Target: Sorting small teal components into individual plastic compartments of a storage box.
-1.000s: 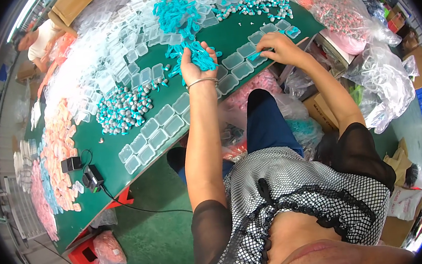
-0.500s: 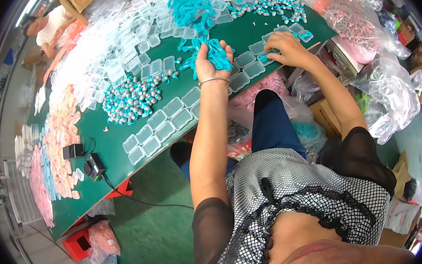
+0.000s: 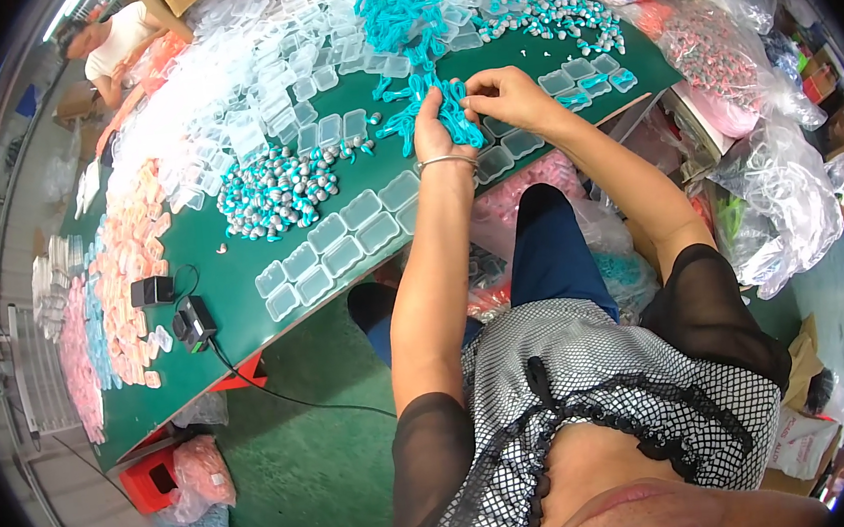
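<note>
My left hand (image 3: 438, 132) is closed around a bunch of teal cords (image 3: 457, 118) above the green table. My right hand (image 3: 511, 98) pinches at the same bunch from the right, its thumb and forefinger at the loops. Whether one cord is separated between those fingertips is too small to tell. Below both hands, transparent plastic boxes (image 3: 326, 234) stand open in a double row along the near table edge. To the right, several boxes (image 3: 574, 99) have teal cords in them. A heap of teal cords (image 3: 398, 17) lies beyond my left hand.
Silver-and-teal small parts (image 3: 275, 191) form a heap on the left, with another heap (image 3: 556, 13) at the far right. Loose transparent boxes (image 3: 256, 87) cover the far side. A black device (image 3: 192, 324) with a cable sits near the edge. A co-worker (image 3: 117, 44) sits at far left.
My right hand has moved left from the boxes at the right to the cord bunch in my left hand. A cord now lies in the box it was over. The view has shifted slightly.
</note>
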{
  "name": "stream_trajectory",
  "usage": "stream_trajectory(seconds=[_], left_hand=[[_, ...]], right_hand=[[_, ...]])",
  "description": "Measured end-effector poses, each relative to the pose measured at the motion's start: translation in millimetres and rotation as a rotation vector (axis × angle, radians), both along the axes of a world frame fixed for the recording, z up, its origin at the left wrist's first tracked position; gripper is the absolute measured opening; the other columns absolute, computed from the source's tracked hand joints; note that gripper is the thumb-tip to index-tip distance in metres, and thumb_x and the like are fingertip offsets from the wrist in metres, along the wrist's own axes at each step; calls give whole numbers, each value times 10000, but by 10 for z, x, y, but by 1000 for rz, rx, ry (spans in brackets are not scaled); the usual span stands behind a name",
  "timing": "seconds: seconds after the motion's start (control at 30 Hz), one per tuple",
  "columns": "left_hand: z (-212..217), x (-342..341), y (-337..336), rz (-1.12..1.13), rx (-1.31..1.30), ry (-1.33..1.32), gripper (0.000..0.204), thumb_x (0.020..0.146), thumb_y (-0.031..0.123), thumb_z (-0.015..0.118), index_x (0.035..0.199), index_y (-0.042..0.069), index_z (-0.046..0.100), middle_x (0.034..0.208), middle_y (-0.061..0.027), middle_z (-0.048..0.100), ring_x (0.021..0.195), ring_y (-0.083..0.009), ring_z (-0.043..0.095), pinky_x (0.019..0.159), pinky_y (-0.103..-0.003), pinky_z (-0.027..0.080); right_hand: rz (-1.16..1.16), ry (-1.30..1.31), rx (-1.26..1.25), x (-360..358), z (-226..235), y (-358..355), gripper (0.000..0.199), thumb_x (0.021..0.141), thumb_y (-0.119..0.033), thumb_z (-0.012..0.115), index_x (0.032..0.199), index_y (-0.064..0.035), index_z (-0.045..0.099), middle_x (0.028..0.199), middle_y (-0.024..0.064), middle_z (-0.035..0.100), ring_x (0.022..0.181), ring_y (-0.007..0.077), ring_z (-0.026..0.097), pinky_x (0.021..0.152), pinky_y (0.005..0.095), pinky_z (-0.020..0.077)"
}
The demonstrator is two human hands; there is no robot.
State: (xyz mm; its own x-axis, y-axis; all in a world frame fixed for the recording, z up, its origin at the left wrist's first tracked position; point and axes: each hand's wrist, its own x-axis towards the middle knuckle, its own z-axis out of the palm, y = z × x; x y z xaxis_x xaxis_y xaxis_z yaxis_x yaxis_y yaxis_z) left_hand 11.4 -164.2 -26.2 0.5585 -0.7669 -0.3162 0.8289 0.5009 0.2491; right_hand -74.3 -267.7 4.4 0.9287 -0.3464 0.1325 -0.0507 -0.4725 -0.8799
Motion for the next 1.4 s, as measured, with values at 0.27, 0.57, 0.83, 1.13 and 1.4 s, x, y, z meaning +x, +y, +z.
stream_trajectory(seconds=[0.27,0.57,0.83,1.13,1.4], left_hand=[[77,17,145,29,16,-23,238,897,256,558,1086,115,535,1023,-27,632,841,-186,623,516,-275,479],[61,50,154,-61,-33,-3,209,892,222,562,1052,88,545,954,-50,641,705,-166,617,475,-260,470],[90,38,225,-57,-87,2,237,879,187,572,1058,36,533,960,-79,643,727,-206,613,489,-270,482],[123,-31,200,-69,-9,1,208,886,211,569,1041,75,546,926,-54,647,679,-158,607,466,-257,455],[116,30,205,-55,-17,-8,185,883,206,567,999,62,553,925,-58,647,673,-159,605,464,-261,456]], right_hand=[[-84,-184,-248,-298,107,-242,105,797,-79,630,895,-43,628,838,27,633,783,121,603,716,274,461],[153,-79,-947,-672,-8,-240,161,714,-153,690,856,-100,635,852,45,605,888,216,560,814,370,371],[138,-62,-833,-739,-9,-280,152,713,-154,689,843,-99,635,848,45,579,893,230,555,812,370,378],[229,-70,-924,-703,-77,-289,153,724,-90,661,869,-83,609,847,60,550,871,258,557,782,383,423],[212,-141,-934,-644,-80,-234,174,696,-107,695,846,-94,607,811,52,548,862,243,562,764,379,409]])
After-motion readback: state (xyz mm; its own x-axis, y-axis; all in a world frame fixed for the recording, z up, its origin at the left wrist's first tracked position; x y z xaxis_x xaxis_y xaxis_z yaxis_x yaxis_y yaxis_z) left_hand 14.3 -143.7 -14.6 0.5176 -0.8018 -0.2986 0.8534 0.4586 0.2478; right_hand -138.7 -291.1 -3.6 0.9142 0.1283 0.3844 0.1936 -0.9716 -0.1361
